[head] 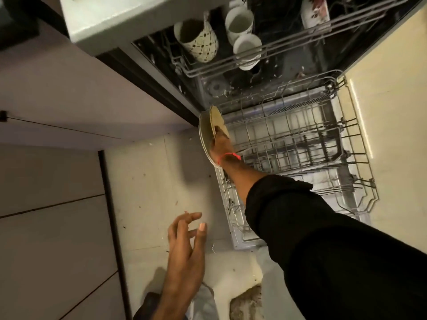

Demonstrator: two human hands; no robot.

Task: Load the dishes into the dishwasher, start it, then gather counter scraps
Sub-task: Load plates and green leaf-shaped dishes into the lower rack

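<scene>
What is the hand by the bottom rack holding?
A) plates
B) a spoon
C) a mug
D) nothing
A: the right hand grips two plates on edge at the corner of the lower rack; the mugs sit in the upper rack.

dim and warm-toned overall, murky toward 9 o'clock. bright strip of glare on the cream cabinet panel (pixel 360 121) at 3 o'clock. soft shadow on the floor tiles (pixel 150 181) near centre. motion blur at 12 o'clock; wide-angle bending along the edges.
</scene>
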